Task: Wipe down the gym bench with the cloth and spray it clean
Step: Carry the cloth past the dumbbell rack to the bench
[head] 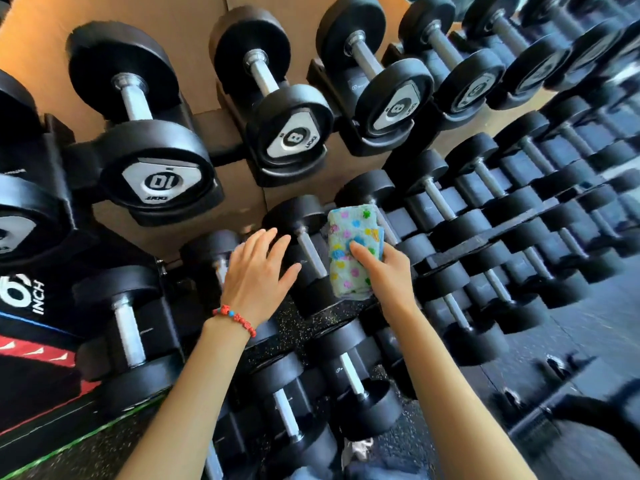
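Observation:
My right hand (386, 271) grips a folded pale cloth (349, 251) with coloured spots, thumb on its front, held in front of a dumbbell rack. My left hand (258, 271), with a red bead bracelet on the wrist, reaches forward with straight, spread fingers. Its fingertips are at the black head of a dumbbell (304, 230) in the middle row; whether they touch it I cannot tell. No bench surface and no spray bottle show in this view.
A three-tier rack of black dumbbells (450, 216) fills the view, with 8 and 10 marked weights (294, 136) on top. A black and red box marked INCH (27, 296) stands at left. Speckled rubber floor (104, 441) lies below; a dark frame (554, 410) sits lower right.

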